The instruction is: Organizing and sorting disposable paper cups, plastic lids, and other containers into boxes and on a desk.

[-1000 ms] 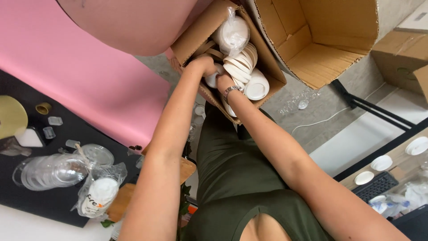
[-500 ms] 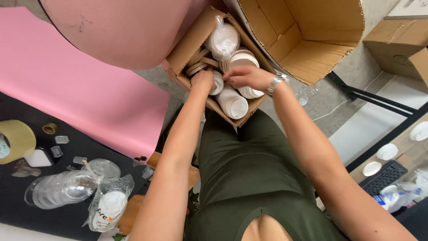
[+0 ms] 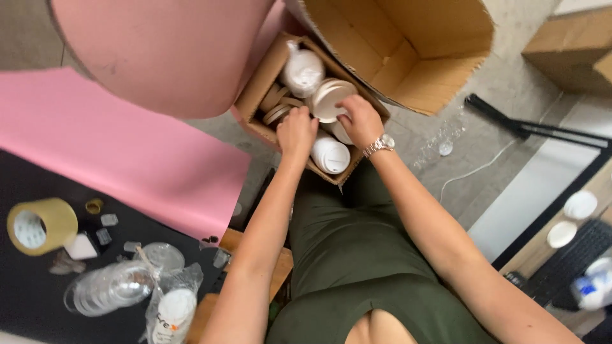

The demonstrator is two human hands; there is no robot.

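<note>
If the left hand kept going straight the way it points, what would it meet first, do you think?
Probably the brown lids stacked in the box just beyond the left hand, though depth is hard to judge.

A black bench [image 3: 25, 191] under a pink sheet [image 3: 127, 159] bears a tape roll [image 3: 39, 224], clear lids [image 3: 105, 290] and bagged cups [image 3: 171, 309], while cardboard boxes [image 3: 258, 89] sit on the concrete floor [image 3: 459, 146].

The left hand [image 3: 297, 131] hides its fingertips among stacked round lids inside the small brown cardboard box [image 3: 254, 105]; beyond it, the large open carton [image 3: 440, 70] is cropped by the top edge.
</note>
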